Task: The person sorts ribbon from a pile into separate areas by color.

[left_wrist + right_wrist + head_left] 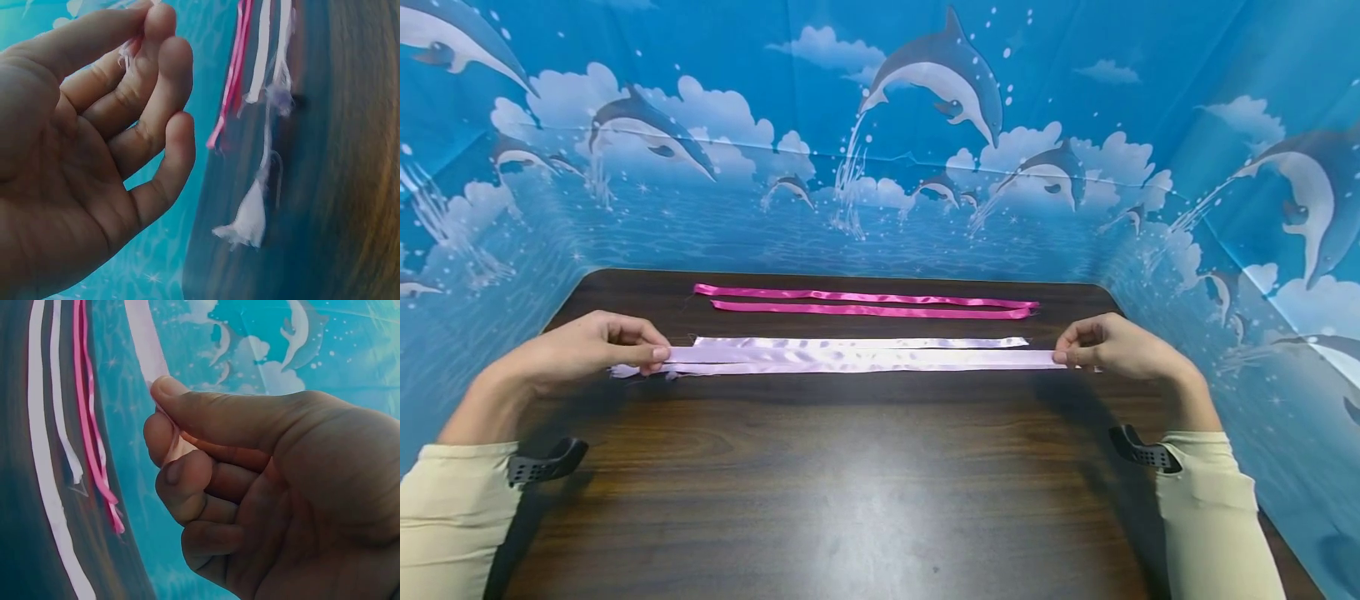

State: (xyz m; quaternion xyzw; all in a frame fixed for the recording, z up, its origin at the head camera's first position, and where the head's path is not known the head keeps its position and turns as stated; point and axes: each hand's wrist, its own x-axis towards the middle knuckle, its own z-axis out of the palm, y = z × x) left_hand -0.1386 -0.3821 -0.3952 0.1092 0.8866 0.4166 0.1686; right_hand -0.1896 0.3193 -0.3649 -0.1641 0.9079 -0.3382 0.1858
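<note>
A pale lilac satin ribbon stretches straight between the two hands, above the tabletop. At its left end the left hand pinches it between thumb and fingertips. My right hand pinches the other end; in the right wrist view the ribbon runs up from the thumb, its tail tucked among curled fingers. Under and behind it lie more pale ribbons, one shorter white strip at the back and another whose frayed end shows in the left wrist view.
Two bright pink ribbons lie roughly parallel near the back edge of the dark wooden table. A blue dolphin-print cloth rises behind and at both sides. Each wrist wears a black band.
</note>
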